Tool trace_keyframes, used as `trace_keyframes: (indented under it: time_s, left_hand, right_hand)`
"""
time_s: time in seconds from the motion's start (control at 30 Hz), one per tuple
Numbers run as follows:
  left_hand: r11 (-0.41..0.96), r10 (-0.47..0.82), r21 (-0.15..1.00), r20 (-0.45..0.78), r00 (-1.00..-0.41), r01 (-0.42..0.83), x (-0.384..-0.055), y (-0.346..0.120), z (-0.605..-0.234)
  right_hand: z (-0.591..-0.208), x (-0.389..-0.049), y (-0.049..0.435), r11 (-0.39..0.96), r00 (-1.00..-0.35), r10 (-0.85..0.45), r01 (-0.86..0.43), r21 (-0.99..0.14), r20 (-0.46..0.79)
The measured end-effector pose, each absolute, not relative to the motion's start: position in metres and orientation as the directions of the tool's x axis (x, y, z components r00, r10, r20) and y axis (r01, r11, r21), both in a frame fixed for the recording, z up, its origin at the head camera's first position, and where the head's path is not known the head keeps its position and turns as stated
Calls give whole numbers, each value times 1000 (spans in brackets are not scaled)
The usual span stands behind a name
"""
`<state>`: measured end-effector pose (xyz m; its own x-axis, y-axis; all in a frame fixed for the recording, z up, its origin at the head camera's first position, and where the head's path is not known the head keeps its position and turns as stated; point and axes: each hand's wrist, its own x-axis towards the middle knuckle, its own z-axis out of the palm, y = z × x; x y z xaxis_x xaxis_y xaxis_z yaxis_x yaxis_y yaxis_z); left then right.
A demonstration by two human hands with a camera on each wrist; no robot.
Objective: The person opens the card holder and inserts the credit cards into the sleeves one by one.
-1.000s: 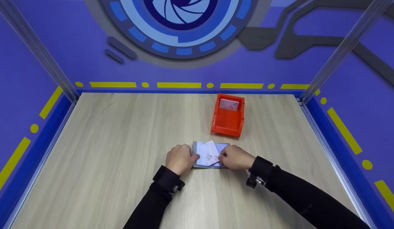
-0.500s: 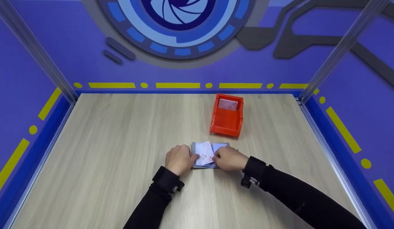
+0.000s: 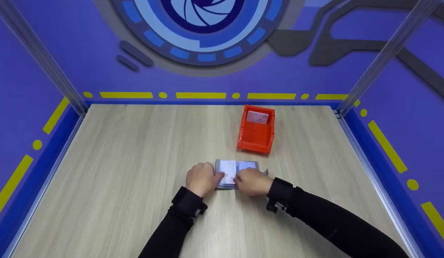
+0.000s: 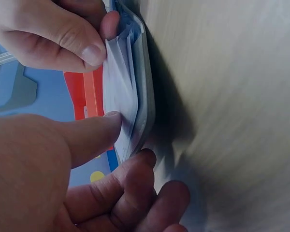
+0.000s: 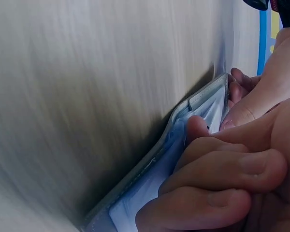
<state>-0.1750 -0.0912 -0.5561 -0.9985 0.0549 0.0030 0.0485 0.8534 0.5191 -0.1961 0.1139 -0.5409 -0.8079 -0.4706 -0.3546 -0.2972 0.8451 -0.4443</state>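
A grey card holder (image 3: pixel 247 165) with clear plastic sleeves lies spread on the table in the head view. Over its left page is a pale pink card (image 3: pixel 228 168) with a faint pattern, roughly squared to the page. My left hand (image 3: pixel 201 180) grips the holder's left edge, with the thumb on top and fingers (image 4: pixel 135 193) beneath, as the left wrist view shows. My right hand (image 3: pixel 255 182) pinches the card's lower right side close to the holder's fold. How far the card sits inside a sleeve is hidden.
Behind the holder stands a red bin (image 3: pixel 256 141), with another pink card (image 3: pixel 257 117) leaning at its far end. The wooden table (image 3: pixel 136 150) is bounded by blue panels (image 3: pixel 193 84) at the back and both sides.
My right hand has moved left with the card, which has turned from a slant to nearly straight over the left page. The left hand stays on the holder's edge.
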Motion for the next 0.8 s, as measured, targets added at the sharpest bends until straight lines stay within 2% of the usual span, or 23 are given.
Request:
trace_keyframes:
  time_s: [0.37,0.6,0.8]
  left_hand:
    - [857,39,515,-18,-999,24,-176,-97,-551]
    - [853,5,520,-66,-998,-30,-179,-96,-555]
    - [853,2,520,-96,-995,-49,-179,-92,-560]
  right_hand:
    - [-526,-207,119,858,-857,-415,-255,-447,-307]
    - [-509,-232,139,896,-914,-333,-230,-380,-233]
    - [-518,-242,153,908,-908,-332,-234,-347,-256]
